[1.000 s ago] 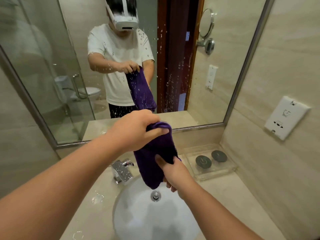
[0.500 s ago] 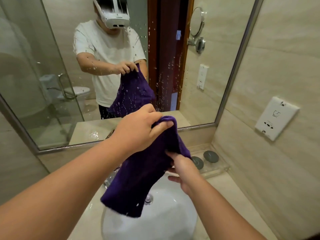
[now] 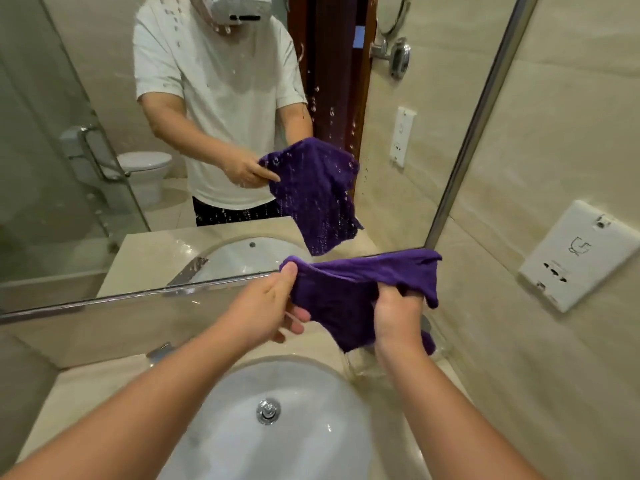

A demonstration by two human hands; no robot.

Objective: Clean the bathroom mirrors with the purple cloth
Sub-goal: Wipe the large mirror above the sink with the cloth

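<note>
A purple cloth is stretched between both hands just below the mirror's lower edge, above the basin. My left hand pinches its left corner with thumb on top. My right hand grips a bunched fold near the right side, fingers curled into the fabric. The large wall mirror fills the upper half of the view and carries many water drops, thickest around its middle. It reflects a person in a white shirt holding the cloth.
A white oval basin with a chrome drain sits in the beige counter below my arms. A white socket plate is on the right wall. A clear tray lies under the cloth. The chrome tap shows at left.
The cloth has been pulled from hanging under my left hand to spread sideways between both hands. My right hand has risen and moved right. The view has tilted down toward the basin.
</note>
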